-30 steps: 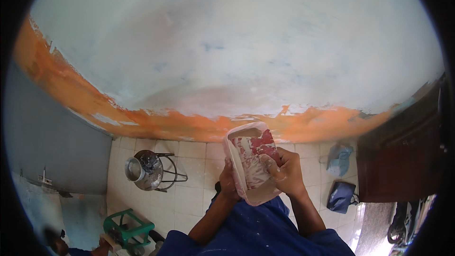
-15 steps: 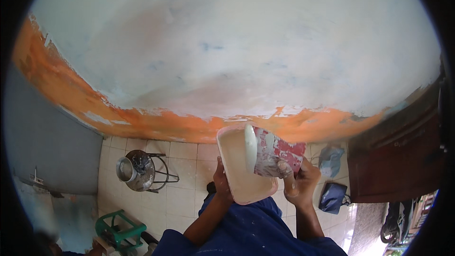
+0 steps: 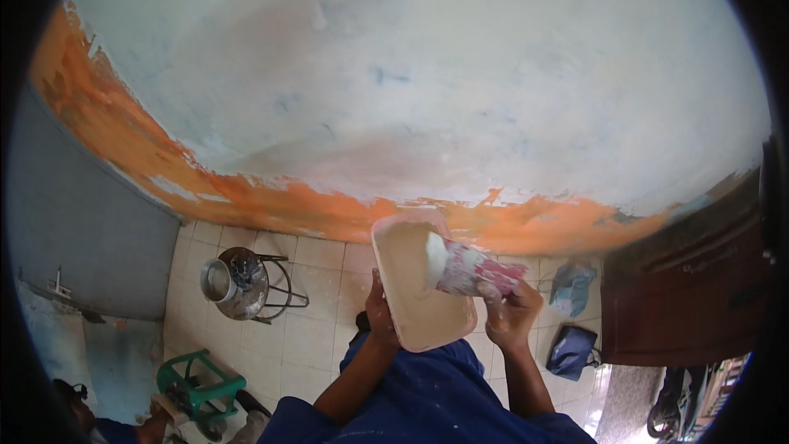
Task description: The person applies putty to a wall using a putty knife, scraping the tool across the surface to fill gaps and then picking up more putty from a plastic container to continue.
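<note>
My left hand (image 3: 380, 316) grips the left side of a pink rectangular tub (image 3: 460, 339), which holds a creamy off-white paste (image 3: 411, 288). In my right hand (image 3: 511, 316) is a wide red putty scraper (image 3: 477, 270), smeared with the paste. A thick white lump (image 3: 436, 255) sits along the blade's left edge, over the tub's right half. Whether that edge touches the paste below is hard to tell. Thumb and fingers of my right hand close round the scraper's right end. Part of my left hand is hidden by the tub.
Ahead rises a whitish wall (image 3: 493, 90) with an orange lower band (image 3: 320, 210). At left stand a round stool (image 3: 256, 300) with a metal pot (image 3: 215, 279) and a green plastic stool (image 3: 201, 378), beside another person (image 3: 119, 427). A navy bag (image 3: 569, 353) and plastic bag (image 3: 573, 288) lie at right.
The scraper has tilted, its blade turning more edge-on, and my right hand has shifted slightly left. At lower left the other person has come further into view.
</note>
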A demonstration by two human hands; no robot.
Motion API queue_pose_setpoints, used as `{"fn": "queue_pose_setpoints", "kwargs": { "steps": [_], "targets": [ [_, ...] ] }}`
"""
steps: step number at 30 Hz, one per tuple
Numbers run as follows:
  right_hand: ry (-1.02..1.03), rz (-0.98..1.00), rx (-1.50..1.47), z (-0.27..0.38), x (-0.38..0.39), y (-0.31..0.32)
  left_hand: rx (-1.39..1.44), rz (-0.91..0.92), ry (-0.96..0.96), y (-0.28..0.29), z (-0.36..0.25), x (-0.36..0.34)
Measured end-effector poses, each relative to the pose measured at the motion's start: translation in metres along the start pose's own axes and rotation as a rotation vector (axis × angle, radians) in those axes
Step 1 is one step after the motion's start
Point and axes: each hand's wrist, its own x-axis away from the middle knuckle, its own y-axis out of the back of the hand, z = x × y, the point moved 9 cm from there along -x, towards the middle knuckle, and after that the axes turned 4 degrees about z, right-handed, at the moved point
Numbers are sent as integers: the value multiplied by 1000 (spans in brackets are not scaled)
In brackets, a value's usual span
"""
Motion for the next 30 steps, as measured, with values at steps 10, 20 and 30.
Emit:
{"fn": "queue_pose_setpoints", "kwargs": {
  "steps": [10, 20, 30],
  "targets": [
    [-82, -99, -136, -4, 6, 3, -363, -62, -36, -7, -11, 1],
    [-64, 41, 138, -1, 11, 2, -309, -92, 46, 8, -3, 8],
    [-125, 65, 44, -11, 16, 1, -139, -93, 21, 13, -2, 6]
  ]
}}
